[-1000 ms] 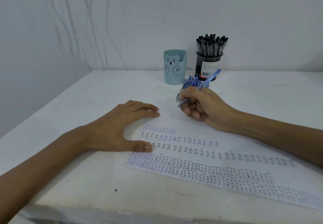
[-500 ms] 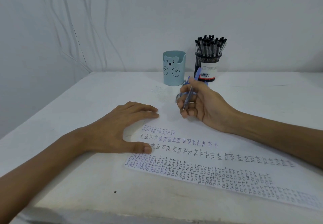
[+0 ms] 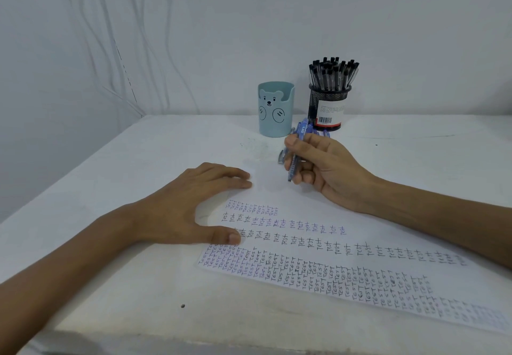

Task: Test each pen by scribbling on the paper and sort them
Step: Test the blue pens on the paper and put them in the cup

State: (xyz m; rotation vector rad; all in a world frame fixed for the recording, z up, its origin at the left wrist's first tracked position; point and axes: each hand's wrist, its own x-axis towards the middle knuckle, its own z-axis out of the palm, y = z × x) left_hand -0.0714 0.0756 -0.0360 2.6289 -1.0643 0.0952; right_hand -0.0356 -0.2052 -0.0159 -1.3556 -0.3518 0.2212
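**Dim, cool, even light, with a wide-angle bend at the edges**

Soft, bluish-grey light fell from above. The left hand (image 3: 191,205) and right hand (image 3: 327,171) cast only faint, blurred-edged shadows close beneath them on the paper (image 3: 291,243). The mesh pen holder (image 3: 328,105) and bear cup (image 3: 275,113) barely shaded the wall (image 3: 388,35). The front edge of the table (image 3: 138,299) sank into dark shadow. Handwriting was crisp mid-frame but smeared toward the sheet's lower-right end. The blue pen (image 3: 291,170) in the right hand's grip looked slightly soft. Table edges bowed, and the forearms stretched toward the corners.
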